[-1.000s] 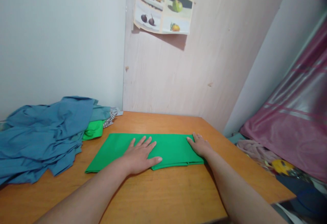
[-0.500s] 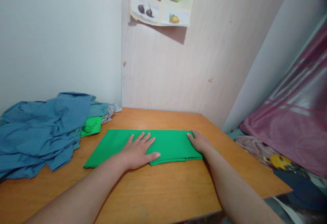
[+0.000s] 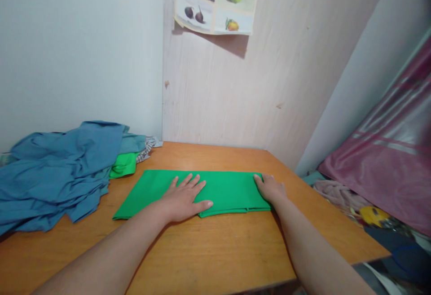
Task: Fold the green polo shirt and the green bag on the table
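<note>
A green cloth (image 3: 229,190), folded into a long flat strip, lies across the wooden table in front of me. My left hand (image 3: 185,198) rests palm down near its middle, fingers spread and thumb pointing right, pressing on the fabric. At the strip's right end lies my right hand (image 3: 271,189), also palm down and open. Its thumb is on the cloth, while its outer fingers reach past the right edge onto the table. Layered folds show along the cloth's near edge. Whether it is a garment I cannot tell.
A heap of crumpled blue clothes (image 3: 63,169) sits on the table's left side, with a bright green garment (image 3: 124,165) and a striped cloth (image 3: 146,147) beside it. A fruit poster (image 3: 215,5) hangs on the wall. Right of the table (image 3: 215,250) hangs a pink curtain (image 3: 380,165).
My right hand has slid slightly right, to the cloth's right end, which now looks neater with no piece sticking out. My left hand stays in place. The view has shifted a little.
</note>
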The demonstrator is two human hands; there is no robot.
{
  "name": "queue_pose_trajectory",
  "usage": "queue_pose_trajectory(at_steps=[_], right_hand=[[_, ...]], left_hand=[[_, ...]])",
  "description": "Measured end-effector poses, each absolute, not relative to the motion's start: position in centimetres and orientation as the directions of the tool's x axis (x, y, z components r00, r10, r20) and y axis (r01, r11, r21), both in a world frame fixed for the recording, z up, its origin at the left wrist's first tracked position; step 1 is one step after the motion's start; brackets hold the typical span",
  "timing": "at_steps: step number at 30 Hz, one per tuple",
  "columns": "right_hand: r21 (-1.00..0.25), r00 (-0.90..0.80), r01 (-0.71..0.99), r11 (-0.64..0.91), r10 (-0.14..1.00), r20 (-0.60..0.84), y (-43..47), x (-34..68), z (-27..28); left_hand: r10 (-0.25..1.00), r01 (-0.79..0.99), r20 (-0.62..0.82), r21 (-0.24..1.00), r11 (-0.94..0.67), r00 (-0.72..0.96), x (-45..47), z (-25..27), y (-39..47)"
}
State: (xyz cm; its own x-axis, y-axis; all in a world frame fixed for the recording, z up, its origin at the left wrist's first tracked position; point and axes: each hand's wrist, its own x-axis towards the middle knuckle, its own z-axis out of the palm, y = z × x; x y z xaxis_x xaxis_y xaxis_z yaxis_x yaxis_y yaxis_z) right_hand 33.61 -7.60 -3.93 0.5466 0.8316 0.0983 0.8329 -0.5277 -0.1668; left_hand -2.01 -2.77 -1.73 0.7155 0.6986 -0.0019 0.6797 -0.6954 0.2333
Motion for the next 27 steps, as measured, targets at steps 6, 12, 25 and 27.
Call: queue_pose_trajectory(at_steps=[6, 12, 25, 27], right_hand=[[-0.136, 0.589, 0.807, -0.575, 0.800, 0.109, -7.9, 33.4, -3.5], [-0.177, 0.477, 0.875, -0.450, 0.864, 0.160, -7.5, 31.5, -3.4], [-0.108, 0.379, 0.924, -0.366, 0.914, 0.145, -7.3, 30.5, -4.5], [-0.136, 0.337, 0.939, -0.316, 0.923, 0.185, -7.2, 29.9, -4.4]], left_hand=[[0.700, 0.679, 0.008, 0.236, -0.695, 0.714, -2.0, -1.9, -2.7], [0.697, 0.675, 0.000, 0.249, -0.695, 0.717, -2.1, -1.9, -2.8], [0.696, 0.668, -0.009, 0.291, -0.685, 0.718, -2.1, -1.6, -3.1], [0.693, 0.665, -0.014, 0.296, -0.685, 0.721, -2.1, -1.6, -3.2]])
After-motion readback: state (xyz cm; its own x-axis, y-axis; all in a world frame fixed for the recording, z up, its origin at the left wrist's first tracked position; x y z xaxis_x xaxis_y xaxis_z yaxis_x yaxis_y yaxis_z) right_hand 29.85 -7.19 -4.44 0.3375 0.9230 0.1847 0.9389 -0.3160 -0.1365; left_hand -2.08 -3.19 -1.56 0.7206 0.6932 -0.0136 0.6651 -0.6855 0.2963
